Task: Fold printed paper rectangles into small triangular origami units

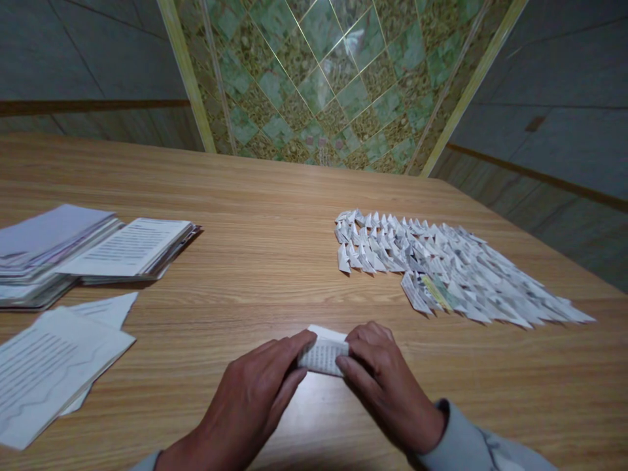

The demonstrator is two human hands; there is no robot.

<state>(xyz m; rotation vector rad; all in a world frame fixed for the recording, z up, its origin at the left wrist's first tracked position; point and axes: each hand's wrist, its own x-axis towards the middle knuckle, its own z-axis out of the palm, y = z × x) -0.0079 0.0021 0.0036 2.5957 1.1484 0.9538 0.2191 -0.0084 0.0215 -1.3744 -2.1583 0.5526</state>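
Observation:
A small folded piece of printed paper [321, 356] is held between my two hands, just above the wooden table [245, 294]. My left hand [260, 383] grips its left end, thumb below and fingers along the upper edge. At the right end, my right hand [380, 369] pinches it with the thumb against the printed face and the other fingers curled behind. A white flap shows along the paper's top edge. Farther off to the right stand rows of small folded paper boats [441, 261], packed close together, with points sticking up.
Stacks of printed sheets [132, 248] and a thicker paper pile [53, 239] lie at the left. Nearer to me, several loose sheets [63, 360] overlap. Beyond the table's far edge is a patterned green tile surface [318, 85] between yellowish borders.

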